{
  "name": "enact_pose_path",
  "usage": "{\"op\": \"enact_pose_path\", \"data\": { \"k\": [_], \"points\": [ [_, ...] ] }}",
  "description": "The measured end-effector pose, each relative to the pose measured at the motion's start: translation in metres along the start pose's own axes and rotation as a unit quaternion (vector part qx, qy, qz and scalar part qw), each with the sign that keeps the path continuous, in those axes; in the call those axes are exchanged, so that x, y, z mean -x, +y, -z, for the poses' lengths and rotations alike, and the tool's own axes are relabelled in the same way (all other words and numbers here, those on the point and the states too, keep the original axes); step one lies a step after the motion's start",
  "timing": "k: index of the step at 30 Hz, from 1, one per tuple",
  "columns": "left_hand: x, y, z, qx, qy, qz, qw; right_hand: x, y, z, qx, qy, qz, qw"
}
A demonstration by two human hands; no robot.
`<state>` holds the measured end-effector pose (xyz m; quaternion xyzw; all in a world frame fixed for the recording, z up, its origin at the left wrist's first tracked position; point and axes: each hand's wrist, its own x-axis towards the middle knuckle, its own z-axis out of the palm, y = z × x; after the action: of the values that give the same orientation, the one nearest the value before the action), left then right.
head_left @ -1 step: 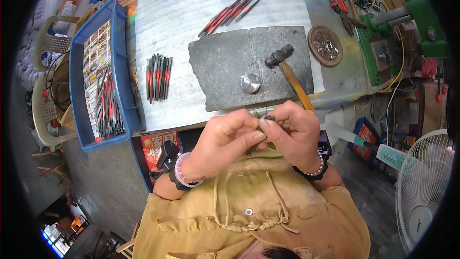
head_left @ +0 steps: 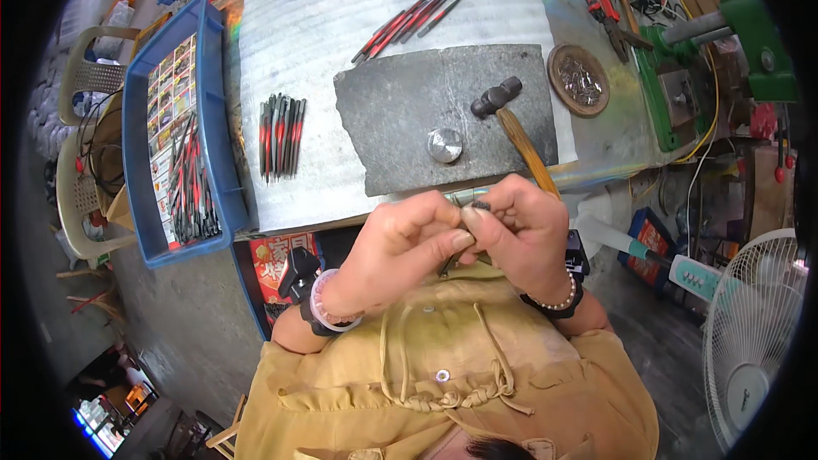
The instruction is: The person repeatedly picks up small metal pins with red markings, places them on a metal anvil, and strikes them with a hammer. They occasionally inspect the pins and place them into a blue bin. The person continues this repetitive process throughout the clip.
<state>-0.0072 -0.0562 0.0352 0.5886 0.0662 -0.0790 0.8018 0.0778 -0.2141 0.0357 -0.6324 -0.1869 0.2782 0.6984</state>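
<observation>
At the table's near edge, my left hand (head_left: 409,238) and my right hand (head_left: 521,226) meet with fingertips pinched together. A small dark ridged piece (head_left: 481,205) shows between my right thumb and forefinger. My left fingers close on a thin dark part beside it; my fingers cover most of both, so I cannot tell whether they are one thing. Just beyond my hands lies a grey stone slab (head_left: 400,111). On it rest a round shiny metal piece (head_left: 445,145) and a hammer (head_left: 498,97), its wooden handle reaching toward my right hand.
Red-and-black slim rods (head_left: 281,138) lie in a row left of the slab, and more rods (head_left: 406,25) lie beyond it. A blue tray (head_left: 223,132) at left holds others. At right are a bowl of small metal pieces (head_left: 579,79), pliers (head_left: 601,0), a green press (head_left: 754,43) and a fan (head_left: 754,349).
My right fingers have shifted very slightly around the small dark piece. Everything on the table lies as before.
</observation>
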Motion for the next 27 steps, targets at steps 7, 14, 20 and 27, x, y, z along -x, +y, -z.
{"op": "enact_pose_path", "data": {
  "k": [7,14,20,27],
  "points": [
    [-0.017,0.004,-0.001,0.101,-0.03,0.141,0.984,-0.012,0.003,0.014,-0.108,0.041,-0.165,0.979],
    [-0.036,0.008,0.0,0.229,-0.054,0.204,0.95,-0.018,0.014,0.03,-0.199,0.029,-0.172,0.964],
    [-0.041,0.004,-0.001,0.263,-0.055,0.209,0.94,-0.02,0.018,0.032,-0.228,0.033,-0.182,0.956],
    [-0.037,0.002,0.0,0.269,-0.052,0.204,0.94,-0.017,0.016,0.028,-0.223,0.037,-0.173,0.959]
  ]
}}
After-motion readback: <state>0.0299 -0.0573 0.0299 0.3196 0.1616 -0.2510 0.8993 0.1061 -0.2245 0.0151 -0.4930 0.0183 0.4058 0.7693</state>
